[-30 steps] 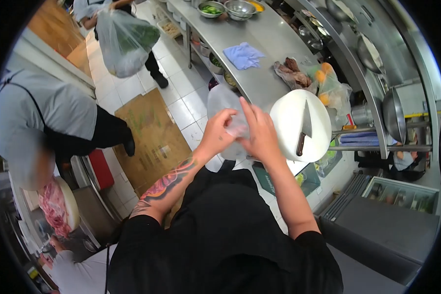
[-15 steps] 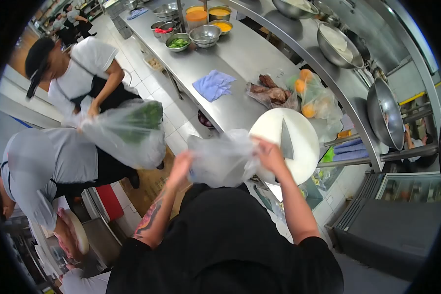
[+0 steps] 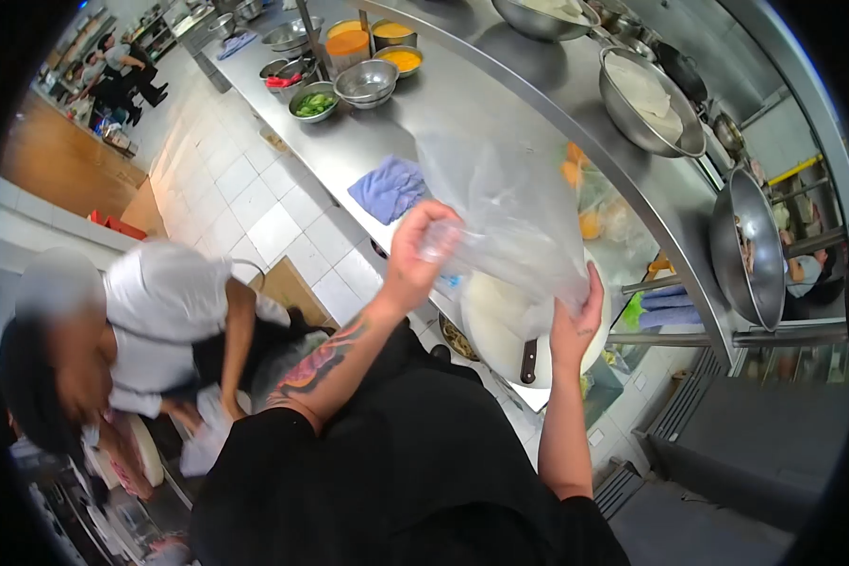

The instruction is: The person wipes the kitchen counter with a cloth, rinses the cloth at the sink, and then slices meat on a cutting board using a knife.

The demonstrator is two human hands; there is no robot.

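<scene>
A clear plastic bag [image 3: 514, 203] is stretched out in front of me, over the steel counter and a round white cutting board [image 3: 486, 311]. My left hand [image 3: 420, 253] is closed around a bunched part of it. With thumb and fingers, my right hand [image 3: 578, 321] grips its lower right edge. On the board lies a knife, its dark handle [image 3: 529, 361] showing below the bag and its blade mostly hidden. A blue cloth [image 3: 387, 189] rests on the counter just beyond my left hand. Oranges in a bag [image 3: 590, 203] are partly covered behind the plastic.
Several metal bowls [image 3: 366, 83] and containers of orange liquid [image 3: 347, 47] stand farther along the counter. A steel shelf [image 3: 538, 90] with pans runs along the right. Close at my left, a person in a white shirt [image 3: 165, 292] leans down.
Both hands have moved up and the bag is now spread over the board and counter. The co-worker at left has bent down, lowering the bag of greens. My view has shifted.
</scene>
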